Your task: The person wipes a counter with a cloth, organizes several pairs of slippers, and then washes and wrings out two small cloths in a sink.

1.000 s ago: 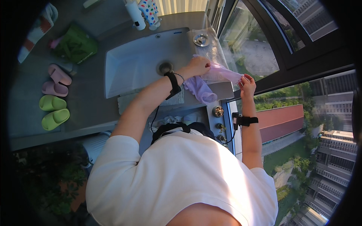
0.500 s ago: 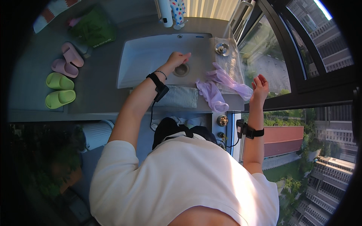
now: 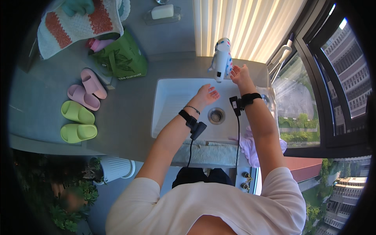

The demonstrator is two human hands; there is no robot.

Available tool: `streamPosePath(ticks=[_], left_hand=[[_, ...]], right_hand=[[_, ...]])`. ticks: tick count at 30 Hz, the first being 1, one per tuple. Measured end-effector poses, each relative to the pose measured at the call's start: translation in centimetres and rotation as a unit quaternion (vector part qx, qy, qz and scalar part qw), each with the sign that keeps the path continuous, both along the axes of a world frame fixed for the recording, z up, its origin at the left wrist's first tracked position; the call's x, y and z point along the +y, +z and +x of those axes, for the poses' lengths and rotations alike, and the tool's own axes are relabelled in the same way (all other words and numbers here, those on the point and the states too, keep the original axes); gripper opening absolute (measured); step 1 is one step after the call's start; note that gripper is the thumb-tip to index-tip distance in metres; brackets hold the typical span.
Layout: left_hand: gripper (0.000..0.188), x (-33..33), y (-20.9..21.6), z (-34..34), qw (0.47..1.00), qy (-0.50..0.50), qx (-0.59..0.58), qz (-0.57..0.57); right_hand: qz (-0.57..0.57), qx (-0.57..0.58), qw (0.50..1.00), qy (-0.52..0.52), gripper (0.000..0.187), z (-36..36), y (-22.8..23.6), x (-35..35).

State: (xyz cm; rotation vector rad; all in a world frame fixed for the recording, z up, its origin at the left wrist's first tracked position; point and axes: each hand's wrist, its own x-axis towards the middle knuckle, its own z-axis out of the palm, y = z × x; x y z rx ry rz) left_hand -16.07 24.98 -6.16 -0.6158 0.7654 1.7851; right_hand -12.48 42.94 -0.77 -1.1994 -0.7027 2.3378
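Over the white sink (image 3: 164, 105), my left hand (image 3: 207, 95) is empty, its fingers loosely bent and apart. It hangs just below the spout of a white faucet (image 3: 221, 62) that has a dotted cloth around it. My right hand (image 3: 240, 75) is close to the right side of that faucet, palm up and open with nothing in it. Whether its fingertips touch the dotted cloth I cannot tell. Below my hands lies the round metal drain (image 3: 216, 116). Lilac rubber gloves (image 3: 250, 147) rest at the sink's right front corner, partly covered by my right forearm.
A folded grey-blue cloth (image 3: 211, 153) lies along the front edge. Left on the counter are green slippers (image 3: 78, 133), pink slippers (image 3: 84, 97) and a green bag (image 3: 125, 56). A soap bar (image 3: 162, 11) sits behind. The window (image 3: 297, 94) borders the right; cables hang from both wristbands.
The view has tilted up toward the faucet. My right hand has come from beside the gloves at the right to the faucet. My left hand has opened and sits nearer the spout.
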Motion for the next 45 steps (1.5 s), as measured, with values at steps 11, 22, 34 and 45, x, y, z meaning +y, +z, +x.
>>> streamPosePath(ticks=[11,22,34,45], left_hand=[[0.018,3.6,-5.8,-0.9,0.99,-0.07,0.012,0.124],[0.027,1.2,-10.2,-4.5,0.905,-0.14,-0.039,0.401],[0.02,4.0,-3.8,0.0,0.994,-0.025,0.021,0.1],[0.014,3.6,-1.9,0.2,0.957,-0.163,0.237,-0.013]], right_hand=[[-0.031,0.106,0.993,0.05,0.02,3.4,-6.9,-6.9],[0.01,0.024,0.979,0.202,0.015,0.1,-8.7,-9.5],[0.749,-0.3,0.447,0.385,0.024,3.1,-4.6,-9.0],[0.6,-0.278,0.731,0.167,0.03,0.8,-7.3,-2.6]])
